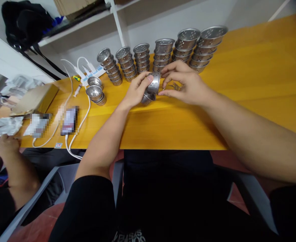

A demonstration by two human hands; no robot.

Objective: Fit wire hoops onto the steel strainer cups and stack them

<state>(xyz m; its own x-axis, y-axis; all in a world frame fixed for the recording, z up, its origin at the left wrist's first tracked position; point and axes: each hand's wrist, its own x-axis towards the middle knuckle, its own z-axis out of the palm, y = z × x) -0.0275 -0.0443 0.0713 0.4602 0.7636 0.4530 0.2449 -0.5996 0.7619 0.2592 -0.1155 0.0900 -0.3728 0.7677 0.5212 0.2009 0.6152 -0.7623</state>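
My left hand [137, 89] is closed around a small perforated metal cup [153, 84], tilted on its side, with the thumb on its wall. Another perforated cup [147, 98] shows just under it, partly hidden by the fingers. Close to the held cup's right side, my right hand [182, 82] is closed in a pinch, thumb against forefinger. A thin curved bit of wire seems to stick out at its fingertips. Several thin wire pieces [175, 86] show by the right palm; whether they lie on the table or in the hand I cannot tell.
Stacks of perforated cups [141, 57] line the back of the yellow table [163, 131]. A shorter group of cups [95, 92] stands left, near a power strip [94, 74], white cables and a phone [69, 121]. At far left are a cardboard box [34, 97] and another person's hand [5, 144].
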